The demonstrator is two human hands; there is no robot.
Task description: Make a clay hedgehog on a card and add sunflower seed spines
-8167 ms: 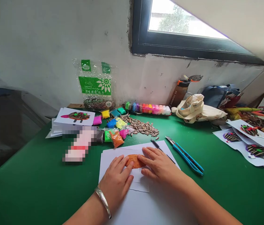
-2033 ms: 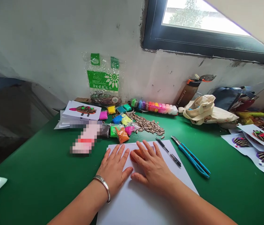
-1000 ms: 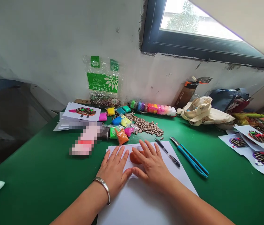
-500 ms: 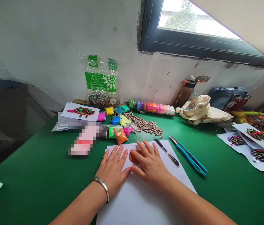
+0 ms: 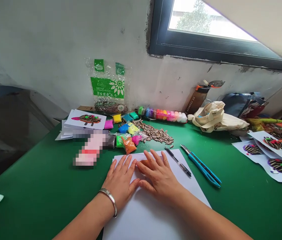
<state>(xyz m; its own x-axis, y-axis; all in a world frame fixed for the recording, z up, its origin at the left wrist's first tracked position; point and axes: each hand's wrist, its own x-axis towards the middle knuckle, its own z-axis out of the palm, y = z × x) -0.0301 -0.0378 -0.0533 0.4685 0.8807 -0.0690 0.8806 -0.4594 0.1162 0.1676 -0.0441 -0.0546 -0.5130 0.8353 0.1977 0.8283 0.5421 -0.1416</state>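
My left hand (image 5: pixel 121 178), with a silver bangle at the wrist, lies flat on the white paper (image 5: pixel 153 220), fingers stretched out. Beside it, my right hand (image 5: pixel 162 178) rests with fingers spread and slightly bent over a flattened orange-brown piece of clay (image 5: pixel 145 163), which it mostly hides. Both thumbs nearly meet below the clay. A black pen (image 5: pixel 178 161) lies on the paper's right part, past my right fingertips. Just off the sheet is a blue utility knife (image 5: pixel 202 168) with its blade out.
Small bags of coloured clay (image 5: pixel 129 145) and loose sunflower seeds (image 5: pixel 157 131) lie beyond the paper. A seed bag (image 5: pixel 109 88) and a bottle (image 5: pixel 198 98) stand at the wall, near a cloth bag (image 5: pixel 211 115). Decorated cards sit left (image 5: pixel 87 119) and right (image 5: pixel 279 165).
My right hand has shifted slightly left, its index finger now nearer my left hand and covering more of the orange-brown clay. My left hand stays in place.
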